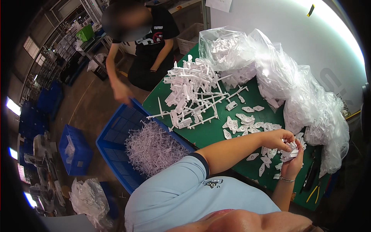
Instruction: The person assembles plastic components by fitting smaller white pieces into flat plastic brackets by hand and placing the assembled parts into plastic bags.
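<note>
Over the right side of the green table, my two hands meet around a small bunch of white plastic pieces [288, 155]. My left hand [275, 139] pinches at them from above, its thumb and fingers closed. Cupped around them from the right is my right hand [292, 168], a bracelet on its wrist. My fingers partly cover the pieces, so their exact shape is hard to make out. Flat white diamond-shaped plastic plates [247, 120] lie scattered beside and beneath my hands, several with a curved mark in the middle.
White moulded parts on sprues [189, 91] are heaped on the green table [156, 101]. Filled clear plastic bags [270, 65] line its far edge; pliers [313, 193] lie at right. A blue crate [112, 135] holds thin white sprues. A co-worker's hand [122, 92] hovers near it.
</note>
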The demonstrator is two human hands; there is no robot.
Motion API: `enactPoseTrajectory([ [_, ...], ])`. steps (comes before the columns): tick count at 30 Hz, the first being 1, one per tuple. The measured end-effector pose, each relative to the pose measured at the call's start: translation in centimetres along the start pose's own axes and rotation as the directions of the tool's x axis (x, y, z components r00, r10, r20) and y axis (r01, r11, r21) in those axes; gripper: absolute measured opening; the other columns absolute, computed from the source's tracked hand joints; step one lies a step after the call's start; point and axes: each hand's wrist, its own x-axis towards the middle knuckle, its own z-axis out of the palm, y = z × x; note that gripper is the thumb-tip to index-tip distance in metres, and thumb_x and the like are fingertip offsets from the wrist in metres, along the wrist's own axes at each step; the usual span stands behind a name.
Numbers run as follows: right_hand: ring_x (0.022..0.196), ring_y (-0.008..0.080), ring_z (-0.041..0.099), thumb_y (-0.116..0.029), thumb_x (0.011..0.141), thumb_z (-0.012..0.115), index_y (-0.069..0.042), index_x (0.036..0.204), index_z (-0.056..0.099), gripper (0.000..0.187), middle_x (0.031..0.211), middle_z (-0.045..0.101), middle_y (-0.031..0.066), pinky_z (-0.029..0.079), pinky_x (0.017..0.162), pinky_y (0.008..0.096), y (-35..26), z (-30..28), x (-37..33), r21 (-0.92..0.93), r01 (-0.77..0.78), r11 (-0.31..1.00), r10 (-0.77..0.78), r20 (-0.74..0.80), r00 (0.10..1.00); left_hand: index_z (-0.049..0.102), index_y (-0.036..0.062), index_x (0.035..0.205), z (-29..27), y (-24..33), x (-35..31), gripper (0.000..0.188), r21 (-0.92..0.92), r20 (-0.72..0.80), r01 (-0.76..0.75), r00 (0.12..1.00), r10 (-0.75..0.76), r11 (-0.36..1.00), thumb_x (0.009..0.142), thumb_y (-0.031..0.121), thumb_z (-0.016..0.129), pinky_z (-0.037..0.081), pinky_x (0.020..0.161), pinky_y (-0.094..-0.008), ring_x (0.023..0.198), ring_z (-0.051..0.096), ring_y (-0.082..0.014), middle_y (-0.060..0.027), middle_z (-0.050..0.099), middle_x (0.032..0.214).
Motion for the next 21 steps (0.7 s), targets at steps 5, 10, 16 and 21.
enactPoseTrajectory([
  [5, 0.11, 0.0226, 0.057, -0.029, 0.106, 0.034, 0.002, 0.127, 0.047, 0.04, 0.121, 0.055, 0.0148, 0.046, 0.095, 0.0351, -0.6, 0.4, -0.1, -0.034, -0.015, 0.999, 0.013, -0.039, 0.999, 0.062, 0.0015, 0.105, -0.2, 0.5, -0.3, 0.035, -0.045, -0.004, 0.035, 0.999, -0.035, 0.998, 0.079, 0.017, 0.078, 0.047, 0.077, -0.0266, 0.085, 0.055, -0.0089, -0.0007, 0.061, 0.093],
  [10, 0.111, 0.0244, 0.058, -0.028, 0.106, 0.032, 0.003, 0.127, 0.048, 0.041, 0.121, 0.057, 0.0153, 0.047, 0.095, 0.0359, -0.2, 1.0, -0.2, -0.058, 0.012, 0.998, -0.013, -0.018, 1.0, 0.064, 0.0015, 0.102, -0.2, -0.1, -0.1, 0.033, -0.136, 0.029, 0.035, 0.999, -0.031, 0.99, 0.078, 0.017, 0.079, 0.047, 0.078, -0.0269, 0.087, 0.056, -0.009, -0.0005, 0.063, 0.094],
  [16, 0.118, 0.0224, 0.053, -0.034, 0.107, 0.03, 0.002, 0.135, 0.046, 0.048, 0.129, 0.054, 0.0138, 0.04, 0.103, 0.0356, -0.5, 2.7, -0.8, -0.148, -0.016, 0.989, 0.032, 0.109, 0.994, 0.065, 0.0018, 0.099, -0.2, -0.8, 0.2, 0.03, -0.028, 0.06, 0.054, 0.997, -0.052, 0.998, 0.077, 0.018, 0.078, 0.045, 0.079, -0.0284, 0.086, 0.054, -0.0112, -0.0013, 0.062, 0.093],
  [21, 0.128, 0.0236, 0.045, -0.035, 0.107, 0.027, 0.003, 0.139, 0.044, 0.052, 0.136, 0.05, 0.0144, 0.03, 0.111, 0.037, -0.6, 2.9, -1.0, -0.355, 0.098, 0.93, -0.067, 0.097, 0.993, 0.063, 0.0018, 0.101, 0.0, -0.2, 0.2, 0.035, 0.026, 0.066, 0.026, 0.997, -0.028, 0.999, 0.076, 0.021, 0.079, 0.044, 0.077, -0.0279, 0.084, 0.052, -0.0116, -0.0021, 0.06, 0.092],
])
